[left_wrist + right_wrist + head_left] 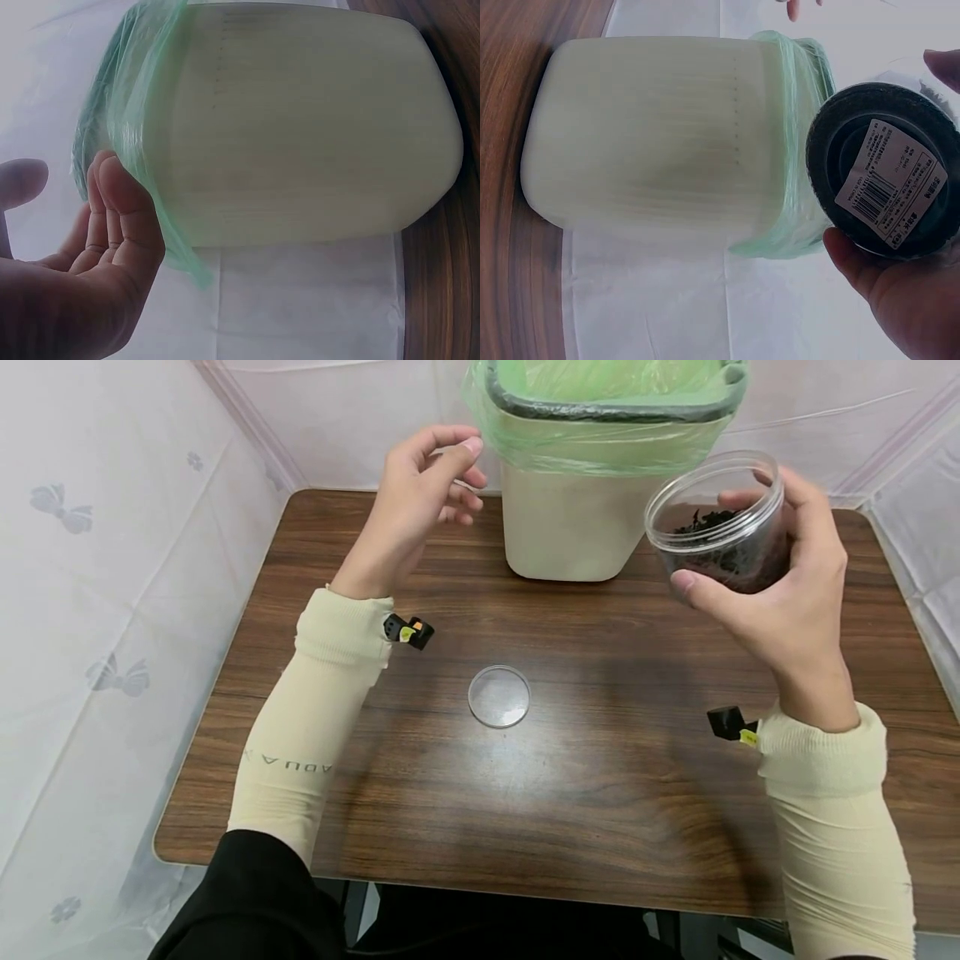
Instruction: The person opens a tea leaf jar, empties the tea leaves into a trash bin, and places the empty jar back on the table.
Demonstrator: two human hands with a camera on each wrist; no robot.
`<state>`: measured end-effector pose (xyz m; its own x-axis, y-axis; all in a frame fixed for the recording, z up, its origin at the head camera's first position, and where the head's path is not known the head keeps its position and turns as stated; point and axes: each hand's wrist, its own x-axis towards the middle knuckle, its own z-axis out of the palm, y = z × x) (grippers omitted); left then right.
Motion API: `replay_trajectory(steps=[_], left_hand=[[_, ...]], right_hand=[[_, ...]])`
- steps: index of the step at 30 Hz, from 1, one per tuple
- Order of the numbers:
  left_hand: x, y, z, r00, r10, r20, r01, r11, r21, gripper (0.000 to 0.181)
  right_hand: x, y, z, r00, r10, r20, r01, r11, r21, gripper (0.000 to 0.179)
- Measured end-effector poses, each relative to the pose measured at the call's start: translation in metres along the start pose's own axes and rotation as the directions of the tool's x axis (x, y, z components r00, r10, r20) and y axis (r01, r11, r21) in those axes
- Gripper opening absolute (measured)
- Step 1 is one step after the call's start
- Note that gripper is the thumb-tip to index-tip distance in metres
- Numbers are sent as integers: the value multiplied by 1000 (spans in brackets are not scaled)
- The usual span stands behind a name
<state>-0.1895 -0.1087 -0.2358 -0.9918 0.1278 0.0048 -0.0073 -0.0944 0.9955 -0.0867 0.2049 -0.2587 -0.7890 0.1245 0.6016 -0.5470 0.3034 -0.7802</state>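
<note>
My right hand (806, 585) grips a clear plastic jar (720, 527) at the right, tilted with its open mouth toward the bin. Dark, shredded dry leaves (708, 527) lie inside it. The right wrist view shows the jar's dark base with a white barcode label (891, 184). My left hand (427, 485) hovers beside the bin's left side, fingers loosely bent and holding nothing. Between the hands stands a cream trash bin (573, 518), lined with a green plastic bag (600, 452) folded over its rim. A clear round lid (498, 696) lies flat on the table.
The wood-grain table (570, 810) spans the space in front of me, with the bin near its back edge. White sheeting (127, 568) hangs at the left, back and right. Small black devices (408, 632) are worn at both wrists.
</note>
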Motion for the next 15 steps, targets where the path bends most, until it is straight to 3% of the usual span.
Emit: replay_trajectory(steps=[15], left_hand=[[16, 12, 5, 997, -69, -31, 66, 995, -71, 23]], right_hand=[[11, 9, -5, 999, 26, -44, -26, 1000, 0, 79]])
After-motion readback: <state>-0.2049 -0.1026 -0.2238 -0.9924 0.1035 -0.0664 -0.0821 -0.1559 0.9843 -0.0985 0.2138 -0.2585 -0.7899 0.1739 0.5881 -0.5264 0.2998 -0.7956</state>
